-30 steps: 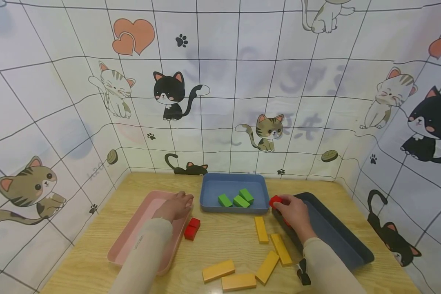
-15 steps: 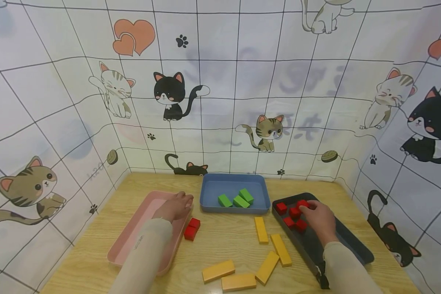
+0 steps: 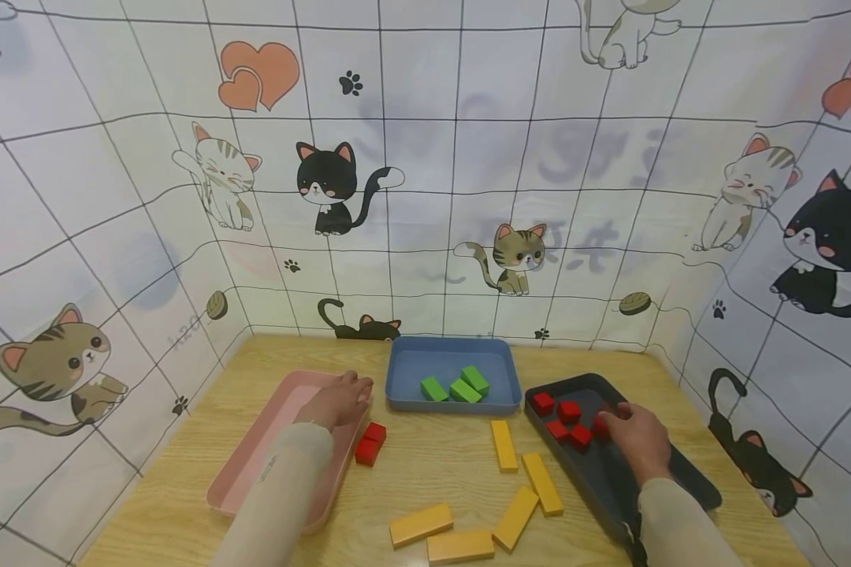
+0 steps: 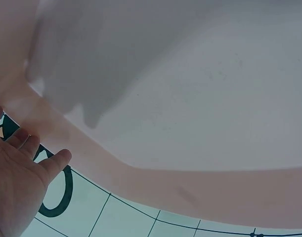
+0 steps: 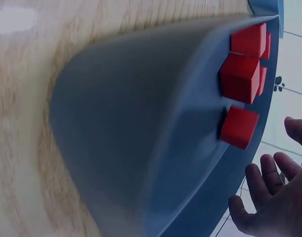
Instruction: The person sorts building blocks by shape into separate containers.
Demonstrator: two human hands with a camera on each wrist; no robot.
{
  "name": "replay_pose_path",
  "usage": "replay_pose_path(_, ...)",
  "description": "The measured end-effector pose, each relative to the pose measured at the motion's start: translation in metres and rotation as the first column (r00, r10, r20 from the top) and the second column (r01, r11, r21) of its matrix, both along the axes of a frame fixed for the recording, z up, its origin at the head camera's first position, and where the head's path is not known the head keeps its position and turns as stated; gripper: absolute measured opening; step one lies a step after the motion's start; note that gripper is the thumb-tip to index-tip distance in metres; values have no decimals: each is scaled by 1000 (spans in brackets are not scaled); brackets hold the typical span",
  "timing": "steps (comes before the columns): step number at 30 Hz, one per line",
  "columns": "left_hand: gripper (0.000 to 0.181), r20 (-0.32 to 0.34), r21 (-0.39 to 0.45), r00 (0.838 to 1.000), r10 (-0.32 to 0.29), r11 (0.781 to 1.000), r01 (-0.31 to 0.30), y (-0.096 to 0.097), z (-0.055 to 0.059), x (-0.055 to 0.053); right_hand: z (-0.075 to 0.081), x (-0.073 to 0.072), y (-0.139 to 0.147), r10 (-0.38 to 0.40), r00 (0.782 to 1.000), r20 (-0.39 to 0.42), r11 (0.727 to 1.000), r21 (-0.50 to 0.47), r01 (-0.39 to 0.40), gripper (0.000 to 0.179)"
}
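My right hand point(image 3: 638, 442) is over the dark tray point(image 3: 613, 490) at the right, fingertips beside a red block point(image 3: 600, 426). In the right wrist view the fingers of the right hand point(image 5: 279, 195) are spread apart, and the nearest red block point(image 5: 239, 127) lies in the tray apart from them. Several other red blocks point(image 3: 570, 411) sit in its far end. At the left, my left hand point(image 3: 336, 400) rests at the far right edge of a pink tray point(image 3: 269, 433); the left wrist view shows its fingers relaxed near the wall. Two red blocks point(image 3: 371, 443) lie touching beside that tray.
A blue tray point(image 3: 414, 362) with three green blocks point(image 3: 466, 390) stands at the back centre. Several yellow blocks point(image 3: 516, 517) lie on the wooden table point(image 3: 432, 457) between the trays. A cat-print cloth point(image 3: 425, 197) encloses the table's back and sides.
My right hand has carried a red block from the dark tray's far left edge rightward and down into it, and has let it go. The left hand stays in place.
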State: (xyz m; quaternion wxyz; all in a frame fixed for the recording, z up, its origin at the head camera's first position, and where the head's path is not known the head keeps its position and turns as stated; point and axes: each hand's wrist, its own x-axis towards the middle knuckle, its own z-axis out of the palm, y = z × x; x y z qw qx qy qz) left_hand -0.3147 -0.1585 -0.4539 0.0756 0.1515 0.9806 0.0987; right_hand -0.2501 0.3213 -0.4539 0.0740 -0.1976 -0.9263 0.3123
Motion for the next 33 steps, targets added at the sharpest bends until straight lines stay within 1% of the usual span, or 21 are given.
replay_pose_path(6,38,-11,-6,1000,-14,1000,14,0,-1,0,0,-4,-9,29,1000,-7,1000,4,-29,56)
replay_pose_path(13,39,-9,-2,1000,-18,1000,18,-1,-2,-1,0,-6,-23,107,993,-55,994,-23,-108,57)
replay_pose_path(17,40,-1,-4,1000,-9,1000,9,-1,-3,-2,2,-7,-37,122,990,-78,991,-54,-126,57)
replay_pose_path(21,41,4,-8,1000,-1,1000,1,-2,-4,-2,6,-10,-58,137,987,-85,988,-63,-143,56)
replay_pose_path(26,39,-6,-11,1000,-9,1000,9,-3,-4,-3,10,-14,-88,198,973,-122,974,-83,-209,53)
replay_pose_path(31,39,-9,2,1000,-11,1000,11,-3,-3,-2,12,-16,-118,268,947,-177,947,-129,-293,50)
replay_pose_path(33,39,-3,7,1000,-4,1000,4,-3,-3,-2,11,-15,-131,287,941,-182,933,-169,-317,48)
